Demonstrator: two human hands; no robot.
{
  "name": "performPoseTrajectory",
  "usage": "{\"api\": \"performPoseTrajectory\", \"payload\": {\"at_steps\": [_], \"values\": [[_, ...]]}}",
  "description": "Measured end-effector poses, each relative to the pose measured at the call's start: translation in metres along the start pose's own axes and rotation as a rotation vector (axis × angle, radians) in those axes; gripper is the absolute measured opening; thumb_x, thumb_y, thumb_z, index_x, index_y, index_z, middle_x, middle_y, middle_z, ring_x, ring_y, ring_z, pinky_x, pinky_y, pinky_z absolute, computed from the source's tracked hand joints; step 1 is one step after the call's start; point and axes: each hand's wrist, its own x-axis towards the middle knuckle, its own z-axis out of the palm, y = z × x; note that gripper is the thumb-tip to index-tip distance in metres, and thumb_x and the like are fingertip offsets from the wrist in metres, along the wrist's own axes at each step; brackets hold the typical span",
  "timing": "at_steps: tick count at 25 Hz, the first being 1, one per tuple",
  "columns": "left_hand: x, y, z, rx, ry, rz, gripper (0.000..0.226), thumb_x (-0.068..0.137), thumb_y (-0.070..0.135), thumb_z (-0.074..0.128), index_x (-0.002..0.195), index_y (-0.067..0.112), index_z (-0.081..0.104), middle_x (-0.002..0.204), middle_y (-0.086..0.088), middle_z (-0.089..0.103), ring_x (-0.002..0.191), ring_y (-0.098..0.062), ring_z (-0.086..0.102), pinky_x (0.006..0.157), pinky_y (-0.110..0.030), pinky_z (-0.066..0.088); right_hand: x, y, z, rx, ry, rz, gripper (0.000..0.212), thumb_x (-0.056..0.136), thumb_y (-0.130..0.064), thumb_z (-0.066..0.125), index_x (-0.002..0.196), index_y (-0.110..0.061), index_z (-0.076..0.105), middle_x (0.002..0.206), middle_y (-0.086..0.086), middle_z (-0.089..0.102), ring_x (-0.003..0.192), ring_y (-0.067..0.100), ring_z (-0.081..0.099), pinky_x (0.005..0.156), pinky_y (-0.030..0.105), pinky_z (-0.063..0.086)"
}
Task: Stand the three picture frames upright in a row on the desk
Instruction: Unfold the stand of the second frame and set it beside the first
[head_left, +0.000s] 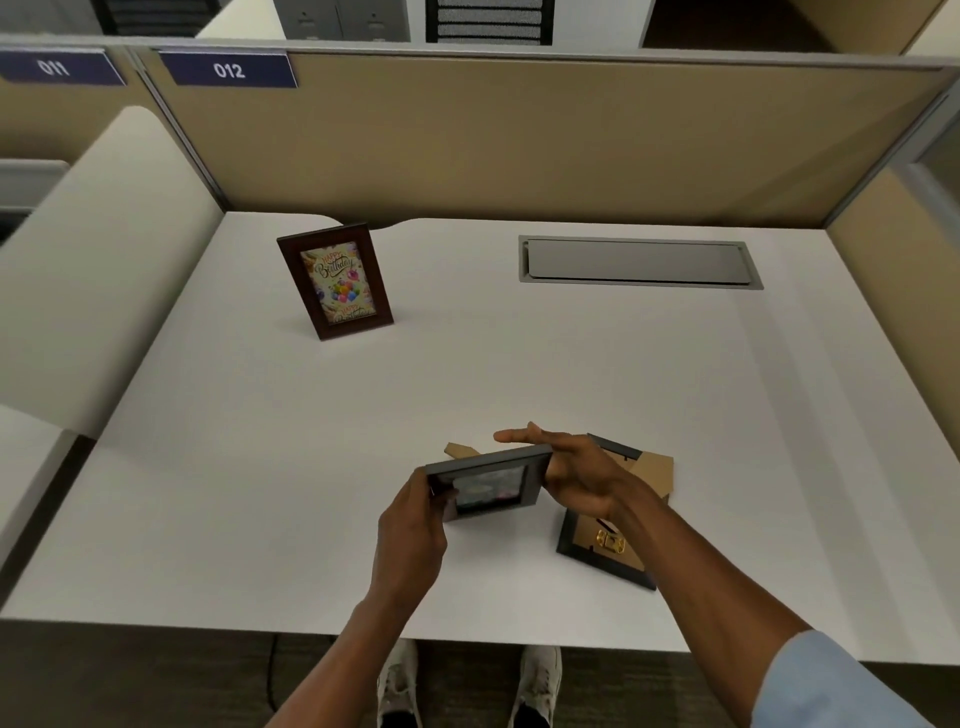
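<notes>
A brown picture frame (335, 280) with a birthday card stands upright at the back left of the white desk (260, 441). Near the front edge I hold a grey picture frame (488, 483) between both hands, picture side toward me, tilted. My left hand (410, 525) grips its left end. My right hand (566, 467) holds its right end with fingers stretched along the top edge. A cardboard stand pokes out behind it. A black picture frame (608, 545) lies face down to the right, partly hidden under my right forearm, its cardboard back and stand showing.
A grey cable hatch (639, 262) is set into the desk at the back right. Tan partition walls (519, 140) close the back and right side. A curved white divider (104, 249) borders the left. My shoes (467, 686) show below the desk's front edge.
</notes>
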Motion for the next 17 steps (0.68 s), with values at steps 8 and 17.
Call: {"api": "performPoseTrajectory", "payload": {"at_steps": [8,17], "values": [[0.019,-0.008,0.003,-0.012,-0.026,0.023,0.023,0.104,0.001,0.06,0.123,0.013,0.06,0.103,0.014,0.068,0.079,-0.009,0.061,0.066,0.001,0.042,0.013,0.002,-0.005,0.167,-0.056,0.043,0.083,0.081,-0.059,0.084,0.144,-0.008,0.066,0.147,0.022,0.065,0.142,0.037,0.06,0.112,0.045,0.055],[0.037,-0.031,0.0,0.009,-0.083,-0.002,0.016,0.107,0.042,0.055,0.101,0.028,0.048,0.08,0.015,0.066,0.071,-0.004,0.066,0.06,-0.02,0.049,0.031,0.039,-0.018,0.147,-0.065,-0.09,0.065,0.063,-0.055,0.1,0.116,-0.021,0.084,0.127,0.006,0.08,0.122,0.024,0.075,0.097,0.036,0.062]]}}
